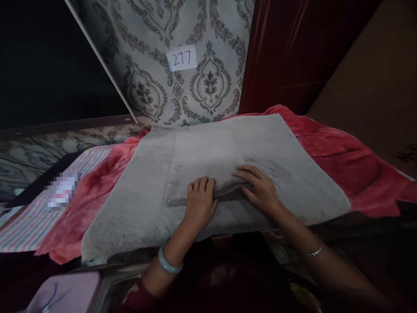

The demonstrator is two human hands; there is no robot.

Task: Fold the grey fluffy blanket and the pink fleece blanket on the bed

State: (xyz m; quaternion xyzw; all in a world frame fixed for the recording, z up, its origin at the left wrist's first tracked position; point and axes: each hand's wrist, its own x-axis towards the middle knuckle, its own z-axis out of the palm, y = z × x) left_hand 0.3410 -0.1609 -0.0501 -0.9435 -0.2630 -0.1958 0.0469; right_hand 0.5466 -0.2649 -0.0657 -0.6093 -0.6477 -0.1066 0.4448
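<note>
A folded piece of grey plush cloth [206, 163] lies on the middle of a larger grey plush mat [137, 208]. My left hand [199, 200] rests at its near edge, fingers curved over the top and the thumb by the front edge. At the near right corner, my right hand [259, 189] grips the cloth, with fingers above and thumb below. That corner is lifted slightly off the mat. The undersides of both hands are hidden.
A red plush blanket [325, 152] spreads under the mat and out on both sides. At the left lie a striped cloth [35, 221] and a blurred-out item [61, 191]. A dark screen [58, 65] stands behind. A pink stool top [65, 293] is at lower left.
</note>
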